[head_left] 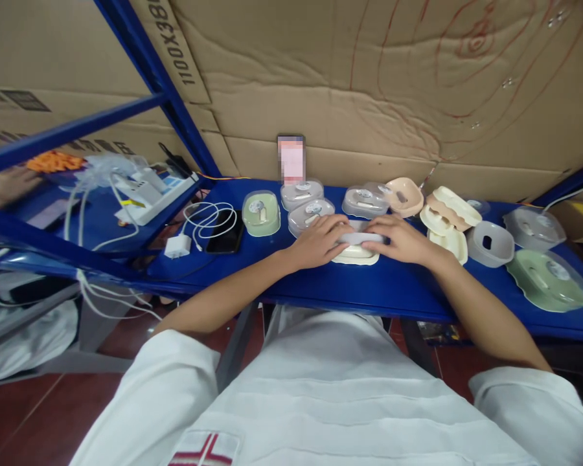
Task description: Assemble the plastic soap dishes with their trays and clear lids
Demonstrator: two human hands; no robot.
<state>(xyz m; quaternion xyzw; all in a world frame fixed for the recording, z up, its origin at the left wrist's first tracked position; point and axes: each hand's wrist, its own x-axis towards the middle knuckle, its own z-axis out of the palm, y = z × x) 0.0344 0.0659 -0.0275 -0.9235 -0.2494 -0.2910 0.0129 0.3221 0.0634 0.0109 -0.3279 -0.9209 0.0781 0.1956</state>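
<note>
A cream plastic soap dish with a pale lid (pixel 355 252) lies on the blue shelf (pixel 320 285) in front of me. My left hand (pixel 318 239) presses on its left side with fingers curled over the lid. My right hand (pixel 399 238) grips its right side the same way. Behind my hands stand several lidded dishes: a green one (pixel 261 212), grey ones (pixel 302 193) (pixel 311 213) and another (pixel 365 200). A peach dish (pixel 405 194) sits open beyond my right hand.
A stack of cream and peach dish parts (pixel 447 213), a grey tray (pixel 490 243) and a large green lidded dish (pixel 548 279) lie right. A black phone (pixel 225 236), white charger and cable (pixel 194 233) lie left. Another person's hand (pixel 4 184) rests far left. Cardboard wall behind.
</note>
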